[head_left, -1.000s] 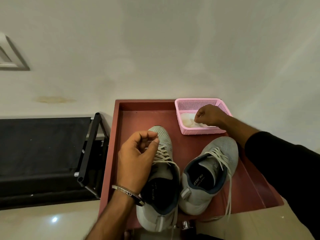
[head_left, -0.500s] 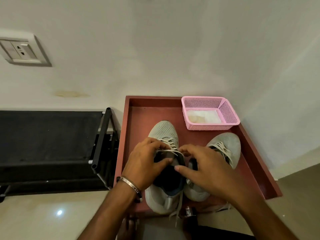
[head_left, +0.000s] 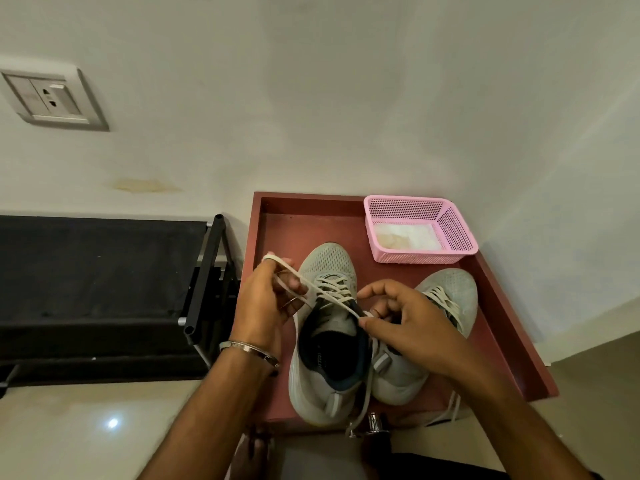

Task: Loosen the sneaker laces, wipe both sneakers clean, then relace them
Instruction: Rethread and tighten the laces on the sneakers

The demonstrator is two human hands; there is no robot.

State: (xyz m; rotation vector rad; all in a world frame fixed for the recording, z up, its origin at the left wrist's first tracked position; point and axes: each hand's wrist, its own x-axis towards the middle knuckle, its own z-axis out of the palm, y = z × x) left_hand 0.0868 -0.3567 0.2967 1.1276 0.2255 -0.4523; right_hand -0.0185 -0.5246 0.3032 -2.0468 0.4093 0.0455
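Two grey sneakers stand side by side on a red-brown tray (head_left: 277, 223). The left sneaker (head_left: 325, 348) has its toe pointing away from me and its dark lining open. My left hand (head_left: 266, 299) holds one white lace end looped over its fingers, to the left of the shoe's toe. My right hand (head_left: 405, 323) pinches the other lace end (head_left: 341, 304) at the shoe's right collar; the lace runs taut between both hands. The right sneaker (head_left: 446, 289) lies partly under my right hand, its laces loose.
A pink mesh basket (head_left: 453, 230) with a white cloth (head_left: 405, 235) inside sits at the tray's far right corner. A black metal-framed rack (head_left: 204, 285) stands left of the tray. A wall socket (head_left: 52, 98) is up on the left. Pale floor lies in front.
My right hand left the basket and came to the left sneaker. Both hands then took the lace ends and drew them apart, left hand out to the left.
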